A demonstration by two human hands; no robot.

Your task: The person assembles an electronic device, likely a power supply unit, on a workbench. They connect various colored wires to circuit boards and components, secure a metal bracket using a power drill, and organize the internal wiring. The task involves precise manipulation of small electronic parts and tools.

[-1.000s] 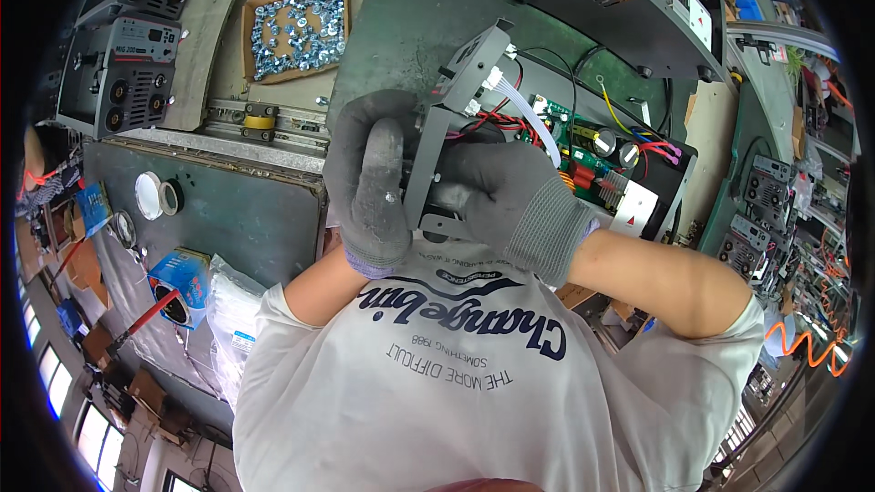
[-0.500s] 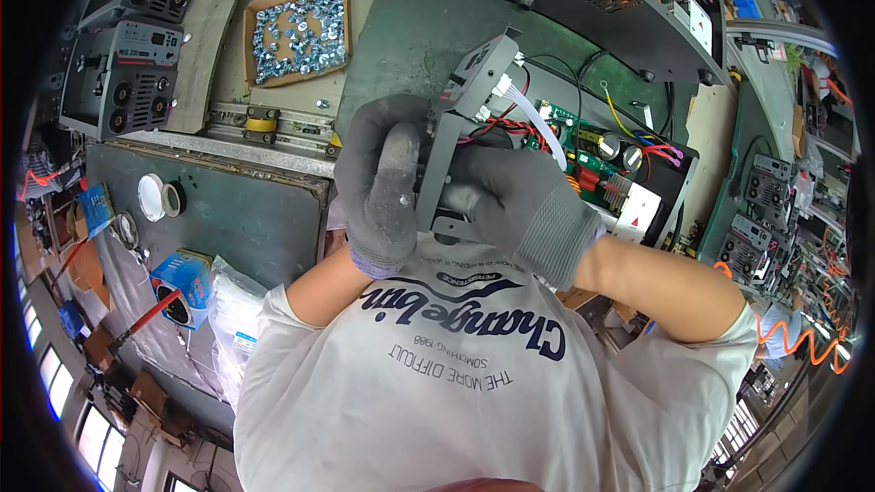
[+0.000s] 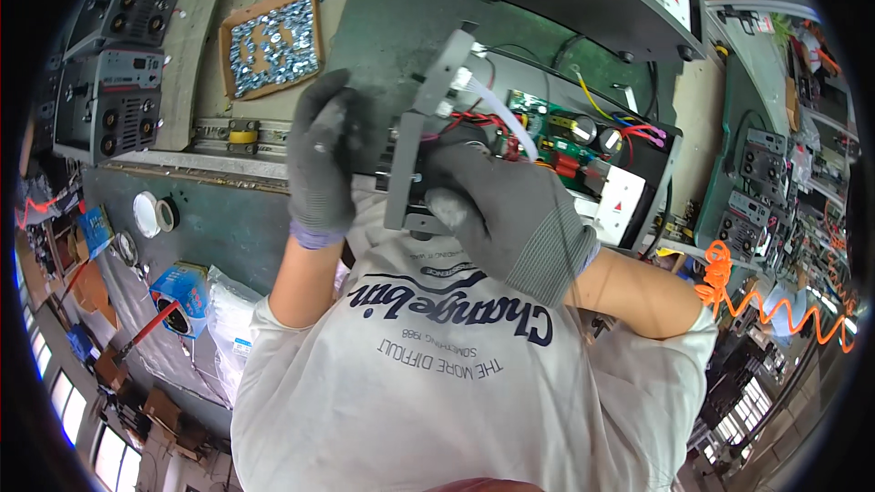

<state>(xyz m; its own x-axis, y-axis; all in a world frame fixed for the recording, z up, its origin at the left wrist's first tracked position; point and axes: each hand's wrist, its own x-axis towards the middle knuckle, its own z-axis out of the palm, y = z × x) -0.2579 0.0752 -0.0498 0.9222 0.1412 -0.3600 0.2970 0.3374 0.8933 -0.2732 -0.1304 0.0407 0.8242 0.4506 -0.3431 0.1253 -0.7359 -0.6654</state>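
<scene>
A grey metal front panel (image 3: 436,87) stands tilted in front of my chest, with a white ribbon cable and red and black wires behind it. My right hand (image 3: 510,210), in a grey knit glove, is closed against the panel's back, near its lower part. What its curled fingers hold there is hidden. To the left of the panel is my left hand (image 3: 324,159), also gloved, apart from the panel with its fingers stretched upward and nothing visible in them. Right of the panel lies the open machine chassis with a green circuit board (image 3: 533,118) and capacitors.
Two cardboard trays of screws (image 3: 314,36) sit at the back left. Another dark machine housing (image 3: 583,0) stands at the far side of the green bench. Finished-looking machines (image 3: 109,105) line the left. An orange coiled hose (image 3: 775,310) hangs at the right.
My left hand has come off the panel and moved left, its fingers straightening. The right hand stays at the panel's back. The whole view has shifted slightly.
</scene>
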